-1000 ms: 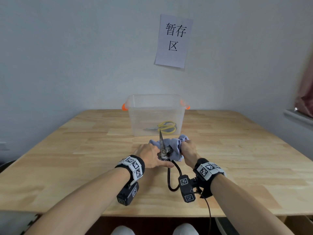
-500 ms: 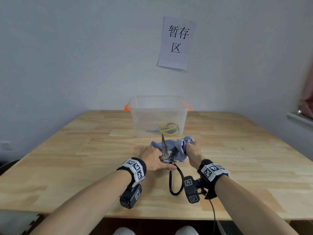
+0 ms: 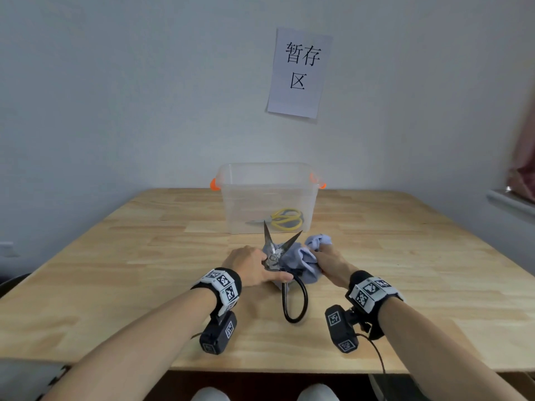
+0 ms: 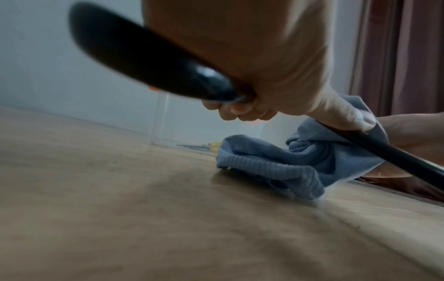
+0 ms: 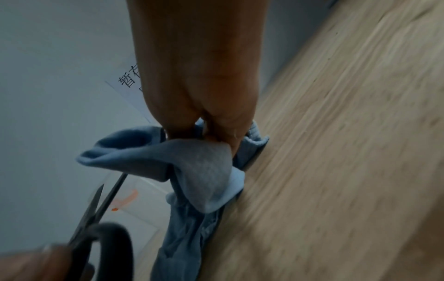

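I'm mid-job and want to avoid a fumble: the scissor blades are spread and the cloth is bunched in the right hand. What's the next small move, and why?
Probably bring the blue cloth onto the blade nearer to it and wipe outward toward the tip. The left hand grips the scissors near the pivot with the blades spread. The right hand holds the cloth bunched close by them.

The cloth (image 3: 296,259) is pale blue with a ribbed hem; the scissors (image 3: 272,257) have black handles; the clear box (image 3: 260,204) has orange clips.
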Motion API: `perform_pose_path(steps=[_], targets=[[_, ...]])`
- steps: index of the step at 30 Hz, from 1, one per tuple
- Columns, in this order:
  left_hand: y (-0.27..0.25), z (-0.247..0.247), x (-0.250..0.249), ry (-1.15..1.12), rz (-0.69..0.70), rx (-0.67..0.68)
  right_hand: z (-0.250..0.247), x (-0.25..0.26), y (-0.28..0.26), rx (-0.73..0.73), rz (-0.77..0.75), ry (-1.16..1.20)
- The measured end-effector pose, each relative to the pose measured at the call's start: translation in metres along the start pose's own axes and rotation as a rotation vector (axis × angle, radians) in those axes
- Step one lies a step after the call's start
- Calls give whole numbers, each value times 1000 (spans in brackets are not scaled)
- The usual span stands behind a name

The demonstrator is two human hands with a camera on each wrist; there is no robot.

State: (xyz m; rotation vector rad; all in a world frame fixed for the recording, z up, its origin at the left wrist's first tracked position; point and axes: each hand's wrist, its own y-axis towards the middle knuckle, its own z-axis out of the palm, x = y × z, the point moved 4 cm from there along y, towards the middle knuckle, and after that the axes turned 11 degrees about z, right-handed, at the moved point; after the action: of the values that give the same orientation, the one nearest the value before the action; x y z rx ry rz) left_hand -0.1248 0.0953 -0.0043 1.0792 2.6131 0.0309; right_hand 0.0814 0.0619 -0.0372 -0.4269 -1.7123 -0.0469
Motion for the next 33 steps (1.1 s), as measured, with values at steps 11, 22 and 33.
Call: perform_pose_path(steps=[11, 22, 33], targets=[[1, -3, -17, 34, 6, 14, 9, -4, -9, 70, 176, 424], [-1, -2, -20, 47, -12, 26, 12, 0, -38, 335, 4, 393], [-2, -4, -18, 76, -10, 17, 5, -10, -28, -9, 11, 241]])
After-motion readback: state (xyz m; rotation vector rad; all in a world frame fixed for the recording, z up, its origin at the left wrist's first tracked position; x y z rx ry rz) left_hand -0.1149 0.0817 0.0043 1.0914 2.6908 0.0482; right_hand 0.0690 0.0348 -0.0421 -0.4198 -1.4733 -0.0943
